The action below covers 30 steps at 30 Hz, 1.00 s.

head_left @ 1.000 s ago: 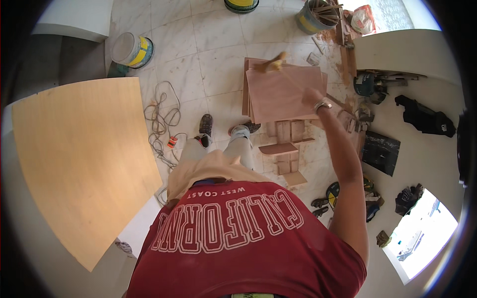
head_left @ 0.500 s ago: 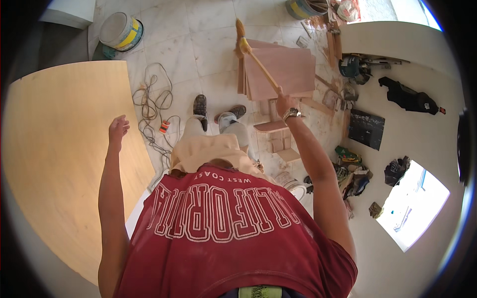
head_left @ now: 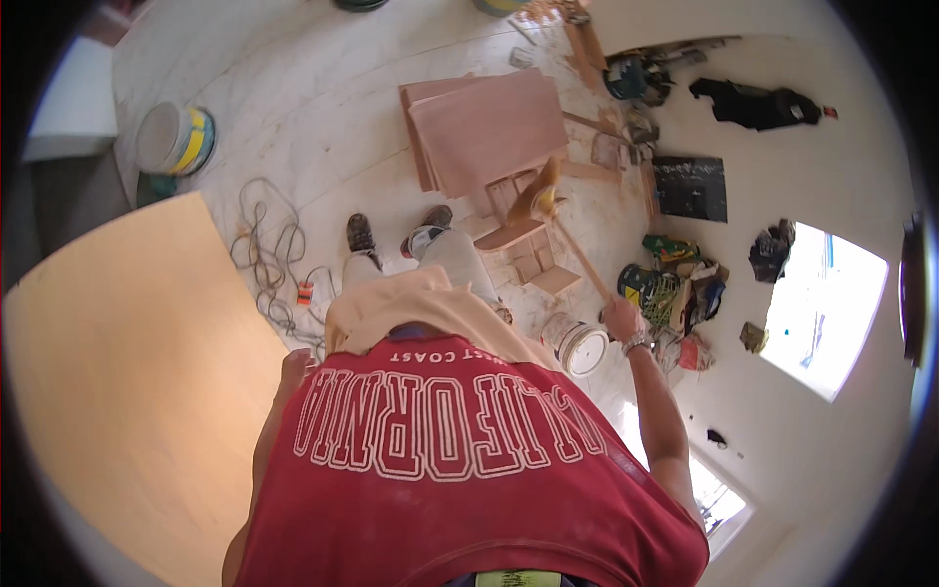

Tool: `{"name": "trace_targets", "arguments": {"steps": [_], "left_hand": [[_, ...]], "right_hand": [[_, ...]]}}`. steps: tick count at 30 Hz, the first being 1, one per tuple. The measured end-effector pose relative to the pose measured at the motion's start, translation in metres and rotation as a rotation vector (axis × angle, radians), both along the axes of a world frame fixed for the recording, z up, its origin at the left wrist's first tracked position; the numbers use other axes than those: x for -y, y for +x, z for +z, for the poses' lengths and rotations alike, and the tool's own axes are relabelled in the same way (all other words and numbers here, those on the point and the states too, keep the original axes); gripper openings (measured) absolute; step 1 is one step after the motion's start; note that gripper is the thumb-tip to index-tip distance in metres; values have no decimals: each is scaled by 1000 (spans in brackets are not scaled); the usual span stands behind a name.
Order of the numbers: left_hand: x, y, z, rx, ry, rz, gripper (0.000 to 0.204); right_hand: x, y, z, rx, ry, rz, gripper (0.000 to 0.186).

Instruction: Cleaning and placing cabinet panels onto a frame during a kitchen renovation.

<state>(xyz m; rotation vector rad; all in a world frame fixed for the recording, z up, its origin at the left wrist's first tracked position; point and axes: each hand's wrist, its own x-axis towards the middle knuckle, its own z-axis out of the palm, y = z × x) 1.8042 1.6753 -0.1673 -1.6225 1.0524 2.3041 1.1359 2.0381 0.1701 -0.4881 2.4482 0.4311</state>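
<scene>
My right hand [head_left: 624, 321] is closed around the long wooden handle of a broom [head_left: 585, 262], out to the right of my body. The broom's brown bristles and yellow binding hang over a small wooden step-like piece [head_left: 528, 252] on the floor, near a stack of reddish-brown sheets [head_left: 489, 132]; whether the bristles touch the wood I cannot tell. Close to my left side, by the edge of a large pale wooden board [head_left: 147, 342], my left hand [head_left: 296, 365] has its fingers loosely apart and holds nothing. Part of that hand is hard to make out.
A tangled cable [head_left: 269, 235] with an orange connector [head_left: 305, 293] lies between the board and my feet. One bucket [head_left: 176, 139] stands far left, a white one [head_left: 575, 344] by my right side. Bags and clothes [head_left: 685, 289] are heaped along the right wall.
My right hand has swung the broom back toward me and to the right, off the sheet stack. My left hand has drawn in close to my body. The view has shifted too.
</scene>
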Motion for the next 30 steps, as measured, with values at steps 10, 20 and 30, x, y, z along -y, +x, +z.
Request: {"name": "trace_targets", "arguments": {"steps": [10,20,30], "left_hand": [[168,-229,192,162,-465,142,40],[1,-248,244,406,-334,-233,34],[-45,-197,168,400,-228,-482,25]], "right_hand": [[96,-270,-108,-97,-621,-643,22],[161,-459,-256,194,-689,-746,30],[-58,-446,-240,256,-304,-750,28]]}}
